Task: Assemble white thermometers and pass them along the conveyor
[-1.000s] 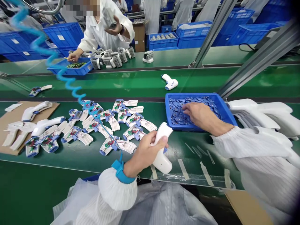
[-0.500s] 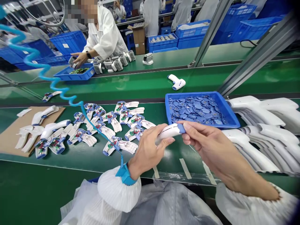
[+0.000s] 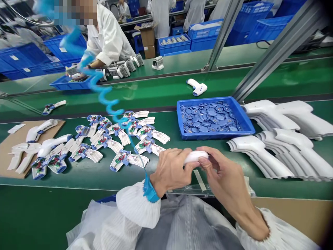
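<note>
A white thermometer-gun housing [image 3: 193,157] is held between both my hands above the front of the green bench. My left hand [image 3: 173,168] wraps round its left part, with a blue wrist strap [image 3: 151,189] at the wrist. Thumb and fingers of my right hand [image 3: 225,177] close on its right end. Much of the housing is hidden by the fingers. Just beyond is a blue tray [image 3: 215,136] filled with blue oval caps [image 3: 208,116]. Several opened thermometer halves [image 3: 130,159] with wires and green boards lie left of my hands.
Stacked white shell halves [image 3: 262,152] stand at right. A cardboard sheet [image 3: 10,152] with housings lies far left. A finished-looking thermometer [image 3: 197,86] lies on the green belt beyond. The coiled blue cord [image 3: 104,95] crosses the view. Opposite, a co-worker [image 3: 109,38] reaches into another blue tray [image 3: 70,85].
My hands have drawn closer together and the housing has turned, so its blue end no longer shows. The view has shifted slightly. The co-worker's hand has lowered into the far tray.
</note>
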`<state>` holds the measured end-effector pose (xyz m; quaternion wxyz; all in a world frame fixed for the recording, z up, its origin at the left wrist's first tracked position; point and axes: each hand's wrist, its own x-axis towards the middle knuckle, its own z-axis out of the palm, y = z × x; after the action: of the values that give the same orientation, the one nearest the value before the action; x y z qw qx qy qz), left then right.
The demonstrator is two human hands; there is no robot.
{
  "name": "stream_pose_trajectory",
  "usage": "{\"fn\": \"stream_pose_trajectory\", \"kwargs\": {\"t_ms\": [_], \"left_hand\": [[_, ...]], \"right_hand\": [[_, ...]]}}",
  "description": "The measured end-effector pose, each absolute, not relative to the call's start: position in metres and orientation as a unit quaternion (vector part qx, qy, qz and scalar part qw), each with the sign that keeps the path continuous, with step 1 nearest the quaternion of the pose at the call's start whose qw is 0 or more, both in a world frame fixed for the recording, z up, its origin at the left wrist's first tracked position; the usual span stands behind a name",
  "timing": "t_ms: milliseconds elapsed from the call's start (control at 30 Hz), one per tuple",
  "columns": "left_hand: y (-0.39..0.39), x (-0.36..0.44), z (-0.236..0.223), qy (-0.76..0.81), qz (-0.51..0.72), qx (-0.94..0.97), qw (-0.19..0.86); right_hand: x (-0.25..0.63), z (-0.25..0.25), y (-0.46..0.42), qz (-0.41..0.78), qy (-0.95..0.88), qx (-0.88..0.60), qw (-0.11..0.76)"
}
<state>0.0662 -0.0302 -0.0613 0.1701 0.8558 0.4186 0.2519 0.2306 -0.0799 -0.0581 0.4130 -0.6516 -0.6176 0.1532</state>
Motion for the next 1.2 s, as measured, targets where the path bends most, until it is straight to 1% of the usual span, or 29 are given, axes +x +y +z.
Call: {"fn": "stream_pose_trajectory", "kwargs": {"t_ms": [167,233,333,433,533,600,633,700,767,800,867,933,1000,1033,1067,1100,1133,1200], "left_hand": [[-0.030,0.073,-0.060,0.392,0.217,0.879,0.165],[-0.031,0.077,-0.059,0.383,0.209,0.887,0.154],[-0.034,0.081,-0.060,0.369,0.204,0.898,0.124],[-0.037,0.083,-0.066,0.341,0.283,0.883,0.155],[-0.038,0.088,-0.078,0.422,0.394,0.796,0.182],[-0.033,0.096,-0.087,0.479,0.441,0.745,0.144],[-0.029,0.100,-0.092,0.488,0.455,0.735,0.118],[-0.020,0.106,-0.097,0.473,0.470,0.741,0.079],[-0.014,0.106,-0.097,0.451,0.463,0.758,0.081],[-0.013,0.103,-0.095,0.445,0.451,0.767,0.100],[-0.018,0.093,-0.089,0.442,0.425,0.774,0.160],[-0.029,0.080,-0.086,0.429,0.419,0.770,0.221],[-0.040,0.073,-0.089,0.423,0.460,0.740,0.249],[-0.043,0.073,-0.093,0.436,0.488,0.713,0.251],[-0.043,0.075,-0.097,0.455,0.509,0.685,0.255],[-0.041,0.078,-0.101,0.478,0.520,0.658,0.261],[-0.037,0.083,-0.105,0.499,0.520,0.640,0.267],[-0.024,0.093,-0.109,0.528,0.505,0.633,0.255]], "right_hand": [[0.234,-0.059,-0.095,0.220,-0.572,-0.666,0.425],[0.235,-0.061,-0.100,0.220,-0.557,-0.678,0.426],[0.241,-0.068,-0.107,0.236,-0.513,-0.687,0.457],[0.250,-0.073,-0.115,0.289,-0.484,-0.676,0.475],[0.255,-0.071,-0.120,0.291,-0.520,-0.662,0.454],[0.252,-0.070,-0.120,0.304,-0.571,-0.639,0.417],[0.247,-0.070,-0.120,0.295,-0.592,-0.634,0.400],[0.237,-0.072,-0.120,0.234,-0.609,-0.648,0.393],[0.229,-0.076,-0.121,0.188,-0.592,-0.672,0.403],[0.228,-0.077,-0.122,0.200,-0.572,-0.686,0.403],[0.231,-0.078,-0.121,0.297,-0.498,-0.713,0.394],[0.240,-0.077,-0.118,0.439,-0.369,-0.723,0.386],[0.249,-0.075,-0.114,0.568,-0.252,-0.694,0.365],[0.251,-0.075,-0.112,0.610,-0.232,-0.674,0.347],[0.250,-0.075,-0.110,0.629,-0.249,-0.659,0.329],[0.248,-0.076,-0.109,0.619,-0.300,-0.655,0.315],[0.244,-0.078,-0.108,0.578,-0.375,-0.657,0.305],[0.233,-0.083,-0.106,0.444,-0.545,-0.653,0.282]]}}
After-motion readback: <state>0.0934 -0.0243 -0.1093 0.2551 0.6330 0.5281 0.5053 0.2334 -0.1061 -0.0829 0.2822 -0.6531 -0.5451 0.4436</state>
